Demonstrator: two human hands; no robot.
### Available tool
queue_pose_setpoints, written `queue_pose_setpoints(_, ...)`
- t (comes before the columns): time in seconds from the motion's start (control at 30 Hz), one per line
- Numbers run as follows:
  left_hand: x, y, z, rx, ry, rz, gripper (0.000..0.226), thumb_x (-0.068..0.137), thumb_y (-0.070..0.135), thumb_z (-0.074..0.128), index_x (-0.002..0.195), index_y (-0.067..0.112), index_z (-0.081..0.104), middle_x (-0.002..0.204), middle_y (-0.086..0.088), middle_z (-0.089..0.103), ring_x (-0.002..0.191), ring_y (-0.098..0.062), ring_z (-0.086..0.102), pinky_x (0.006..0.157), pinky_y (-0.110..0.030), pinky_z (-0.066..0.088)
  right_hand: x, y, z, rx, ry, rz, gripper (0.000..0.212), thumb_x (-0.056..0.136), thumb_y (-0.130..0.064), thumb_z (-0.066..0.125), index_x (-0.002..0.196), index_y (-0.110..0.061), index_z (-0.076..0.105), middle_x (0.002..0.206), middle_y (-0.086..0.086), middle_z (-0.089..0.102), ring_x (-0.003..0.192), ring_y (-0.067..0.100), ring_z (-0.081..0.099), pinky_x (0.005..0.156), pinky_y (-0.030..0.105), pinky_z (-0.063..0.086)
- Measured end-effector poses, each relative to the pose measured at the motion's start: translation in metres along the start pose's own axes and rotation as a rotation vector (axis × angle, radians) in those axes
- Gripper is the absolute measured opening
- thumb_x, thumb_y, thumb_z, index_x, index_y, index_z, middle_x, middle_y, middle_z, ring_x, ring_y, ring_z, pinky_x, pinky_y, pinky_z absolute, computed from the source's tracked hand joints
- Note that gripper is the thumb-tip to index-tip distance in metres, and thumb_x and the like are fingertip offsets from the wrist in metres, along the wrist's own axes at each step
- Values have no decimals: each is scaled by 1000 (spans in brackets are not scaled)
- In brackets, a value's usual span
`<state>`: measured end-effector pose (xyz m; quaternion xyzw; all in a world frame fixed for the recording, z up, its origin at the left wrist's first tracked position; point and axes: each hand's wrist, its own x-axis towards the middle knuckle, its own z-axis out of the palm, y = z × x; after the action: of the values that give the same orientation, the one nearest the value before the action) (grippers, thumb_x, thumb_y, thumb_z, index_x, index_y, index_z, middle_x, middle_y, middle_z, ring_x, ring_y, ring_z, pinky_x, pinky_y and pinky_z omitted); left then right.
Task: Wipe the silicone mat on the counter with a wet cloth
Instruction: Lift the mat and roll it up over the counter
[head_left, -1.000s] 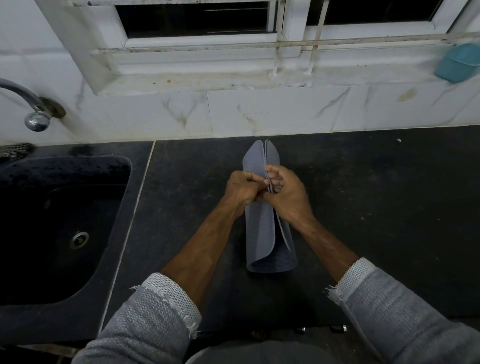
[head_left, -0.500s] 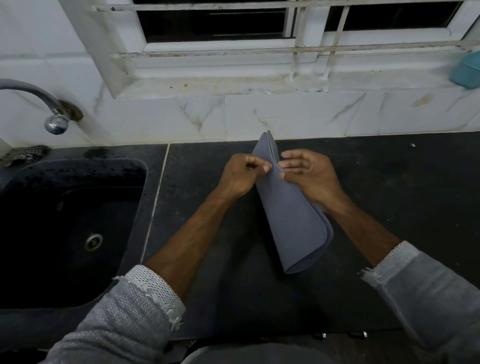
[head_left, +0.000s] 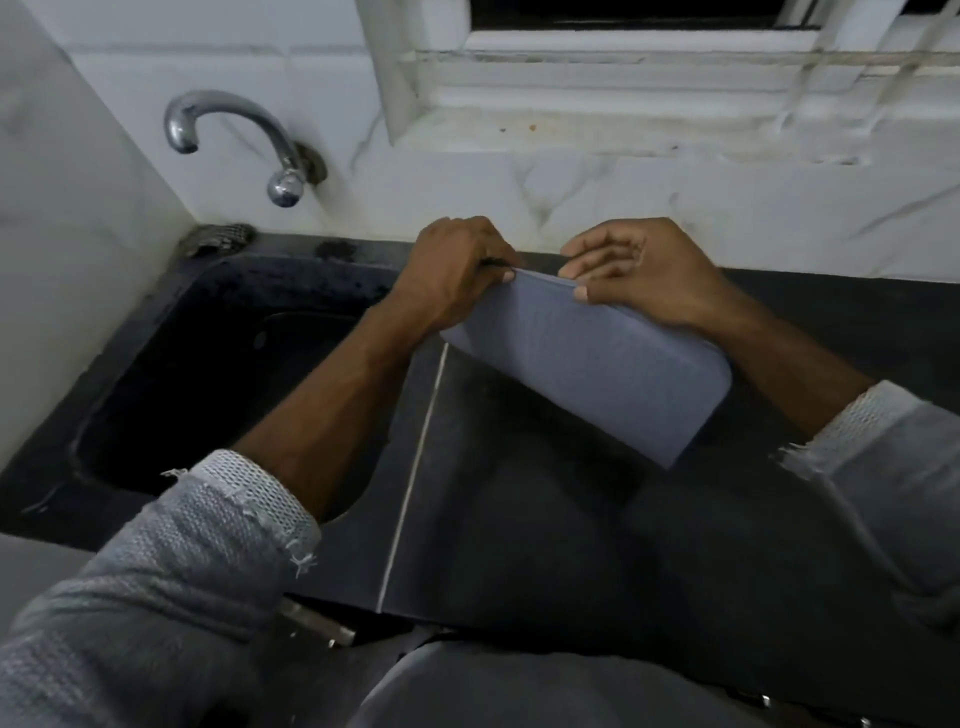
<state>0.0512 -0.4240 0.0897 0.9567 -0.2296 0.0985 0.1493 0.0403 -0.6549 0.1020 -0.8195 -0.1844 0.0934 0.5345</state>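
Grey-blue and folded double, the silicone mat was held up just right of the sink, above the dark counter, with the left hand and right hand each pinching its top edge. To do this step well, the layers probably needed peeling apart and laying flat beside the sink before any wiping. No water showed in the dark basin, and no cloth was visible.

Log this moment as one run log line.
left hand: pinches mat edge | right hand: pinches mat edge | folded grey silicone mat: over counter | wet cloth: unseen
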Motion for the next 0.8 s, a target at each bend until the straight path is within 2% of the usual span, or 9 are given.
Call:
queue_pose_setpoints(0.1, -22, -17, 4, -62, -12, -55, 19, 87, 19, 65, 103, 15, 75, 103, -11, 68, 95, -30, 62, 81, -37, 46, 19, 7, 21, -29, -87, 4, 38, 73, 2, 75, 109, -4, 64, 98, 11, 70, 86, 18, 69, 79, 25, 56)
queue_pose_setpoints(0.37, -64, -32, 31, -205, -23, -128, 19, 87, 9, 64, 102, 12, 75, 97, -10, 68, 91, -26, 62, 81, -37, 49, 41, 38, 49, -83, -283, 77, 40, 71, 2, 77, 108, -6, 65, 97, 10, 71, 87, 17, 69, 81, 29, 56)
queue_pose_setpoints(0.5, -73, -31, 41, -274, 0, -180, 20, 89, 9, 63, 105, 9, 74, 100, -11, 67, 94, -25, 62, 83, -36, 48, 46, 45, 50, -61, -352, 99, 37, 70, -5, 80, 104, -9, 68, 95, 6, 72, 87, 14, 69, 78, 22, 55)
queue_pose_setpoints(0.63, -80, -27, 49, -296, 12, -201, 21, 90, 10, 62, 106, 14, 74, 101, -7, 66, 94, -20, 60, 84, -34, 48, 50, 50, 45, -67, -423, 120, 31, 71, -7, 79, 101, -10, 70, 92, 2, 74, 87, 12, 69, 76, 17, 53)
queue_pose_setpoints(0.73, -87, -26, 56, -291, 39, -232, 18, 90, 11, 62, 101, 12, 75, 101, -7, 65, 93, -20, 60, 82, -33, 49, 58, 55, 39, -112, -450, 131, 28, 73, -5, 76, 100, -9, 70, 93, 1, 74, 86, 10, 69, 74, 14, 52)
queue_pose_setpoints(0.8, -95, -25, 61, -314, 31, -255, 16, 89, 11, 63, 100, 12, 75, 101, -6, 65, 93, -19, 61, 83, -31, 50, 68, 59, 34, -137, -411, 125, 29, 73, 1, 74, 100, -7, 69, 95, 4, 72, 85, 10, 69, 76, 16, 53)
